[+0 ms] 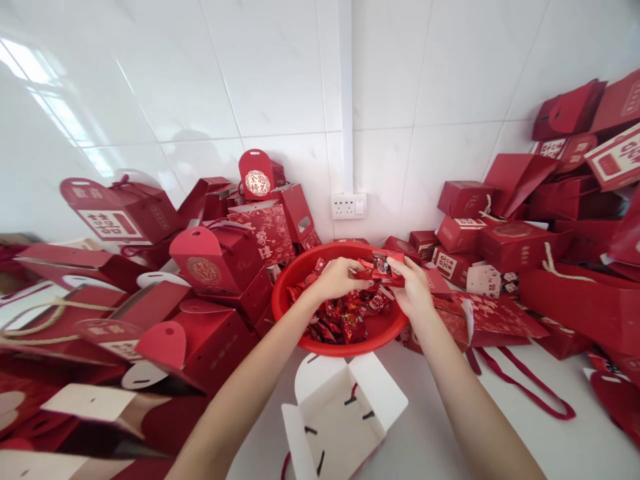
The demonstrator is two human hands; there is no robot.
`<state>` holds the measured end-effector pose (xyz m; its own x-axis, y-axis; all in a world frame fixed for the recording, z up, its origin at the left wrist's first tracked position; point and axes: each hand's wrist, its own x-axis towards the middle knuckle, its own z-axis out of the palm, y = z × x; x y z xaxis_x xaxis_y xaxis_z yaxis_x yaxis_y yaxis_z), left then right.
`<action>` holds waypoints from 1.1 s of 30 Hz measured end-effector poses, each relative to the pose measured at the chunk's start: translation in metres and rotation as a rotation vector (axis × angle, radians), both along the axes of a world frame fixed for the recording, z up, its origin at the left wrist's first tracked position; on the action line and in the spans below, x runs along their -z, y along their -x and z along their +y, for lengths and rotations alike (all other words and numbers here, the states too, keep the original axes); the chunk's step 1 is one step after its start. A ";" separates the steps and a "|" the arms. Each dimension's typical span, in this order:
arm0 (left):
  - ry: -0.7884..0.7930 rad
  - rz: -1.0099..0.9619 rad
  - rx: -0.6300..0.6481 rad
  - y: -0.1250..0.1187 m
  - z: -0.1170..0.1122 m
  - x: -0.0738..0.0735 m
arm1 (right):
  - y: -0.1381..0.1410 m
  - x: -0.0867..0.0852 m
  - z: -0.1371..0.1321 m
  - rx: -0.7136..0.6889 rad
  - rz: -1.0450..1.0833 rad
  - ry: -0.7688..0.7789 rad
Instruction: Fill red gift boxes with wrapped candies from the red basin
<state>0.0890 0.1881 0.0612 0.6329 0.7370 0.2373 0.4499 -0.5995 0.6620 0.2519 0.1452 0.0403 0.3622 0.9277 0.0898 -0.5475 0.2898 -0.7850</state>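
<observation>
A round red plastic basin stands against the wall, with many small red wrapped candies heaped in it. Above its right half, my right hand grips a red candy packet with a dark picture on it. My left hand is at the packet's left side with its fingers curled in; what lies between those fingers is partly hidden. Below the basin, close to me, an open gift box shows its white inside, flaps spread and dark cord ends poking through.
Red gift boxes are piled on the left, some open. More boxes and bags are stacked on the right. A dark red ribbon handle lies on the white table. A socket is on the tiled wall.
</observation>
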 end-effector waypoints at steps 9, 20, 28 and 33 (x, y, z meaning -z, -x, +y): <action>0.200 -0.619 -0.106 0.035 -0.032 0.023 | 0.006 -0.016 -0.015 -0.030 0.020 0.031; 0.142 0.052 0.031 0.052 -0.033 0.020 | 0.003 -0.023 -0.018 -0.006 0.043 0.105; 0.279 0.513 0.420 0.022 -0.034 0.012 | -0.002 -0.027 -0.023 -0.014 0.047 0.076; 0.197 0.530 0.375 0.000 -0.021 0.024 | -0.001 -0.031 -0.026 -0.015 0.047 0.060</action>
